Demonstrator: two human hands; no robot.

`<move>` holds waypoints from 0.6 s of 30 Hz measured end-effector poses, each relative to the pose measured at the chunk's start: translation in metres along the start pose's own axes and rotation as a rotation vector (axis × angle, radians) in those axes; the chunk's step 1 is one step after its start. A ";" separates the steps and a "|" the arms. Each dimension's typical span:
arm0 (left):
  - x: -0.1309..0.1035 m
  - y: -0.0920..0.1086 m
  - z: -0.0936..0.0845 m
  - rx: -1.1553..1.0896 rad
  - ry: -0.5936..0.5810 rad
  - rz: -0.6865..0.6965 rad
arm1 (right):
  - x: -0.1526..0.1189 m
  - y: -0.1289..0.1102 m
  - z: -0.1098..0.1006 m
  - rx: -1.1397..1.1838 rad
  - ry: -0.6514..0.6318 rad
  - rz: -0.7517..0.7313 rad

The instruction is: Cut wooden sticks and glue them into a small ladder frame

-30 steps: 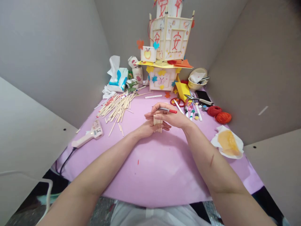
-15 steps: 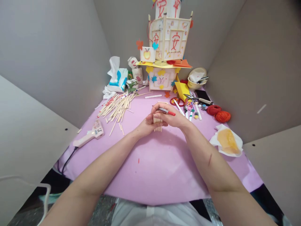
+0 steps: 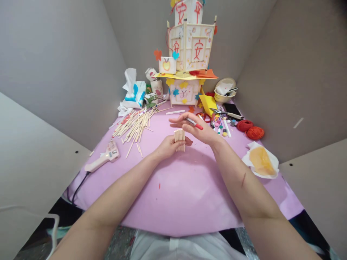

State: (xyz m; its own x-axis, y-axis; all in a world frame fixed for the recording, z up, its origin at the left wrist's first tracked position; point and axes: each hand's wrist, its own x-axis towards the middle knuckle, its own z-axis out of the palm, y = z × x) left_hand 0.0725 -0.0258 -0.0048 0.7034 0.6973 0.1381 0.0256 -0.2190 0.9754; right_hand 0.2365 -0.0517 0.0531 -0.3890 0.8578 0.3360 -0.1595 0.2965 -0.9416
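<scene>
Head view: short sticks in my left hand, a pen in my right

My left hand [image 3: 171,145] pinches a row of short sticks [image 3: 179,138], thumb across the front and fingers behind, holding them upright side by side above the middle of the purple cloth [image 3: 184,195]. My right hand [image 3: 200,130] is just beyond and to the right of their tops, its fingers stretched out and loosely spread, with a red-ended pen [image 3: 195,124] lodged among them, seemingly tucked between the fingers; from this angle I can't tell whether my right thumb touches the sticks.

Beyond my hands lies a white strip [image 3: 175,112]. To the left, a pile of longer sticks [image 3: 137,124] spreads over the cloth, with a pink glue gun [image 3: 110,154] nearer me and a tissue pack [image 3: 139,94] behind the pile. To the right are red-handled scissors [image 3: 207,117], pliers [image 3: 234,115], a ball of red yarn [image 3: 244,125] and one of orange yarn [image 3: 255,133], touching each other. Nearer me, a yellowish sheet [image 3: 260,161] rests on white paper [image 3: 273,173]. At the back stands a tall decorated paper tower [image 3: 193,64], with a bowl [image 3: 222,97] to its right.
</scene>
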 end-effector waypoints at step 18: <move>0.002 -0.003 -0.002 -0.115 -0.037 -0.082 | -0.002 0.013 0.002 -0.162 0.245 0.003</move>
State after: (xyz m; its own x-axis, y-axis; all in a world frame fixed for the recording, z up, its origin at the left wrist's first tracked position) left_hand 0.0729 -0.0224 -0.0066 0.7283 0.6832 0.0531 0.0036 -0.0813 0.9967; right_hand 0.2330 -0.0506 0.0402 -0.1556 0.9286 0.3369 -0.0045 0.3404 -0.9403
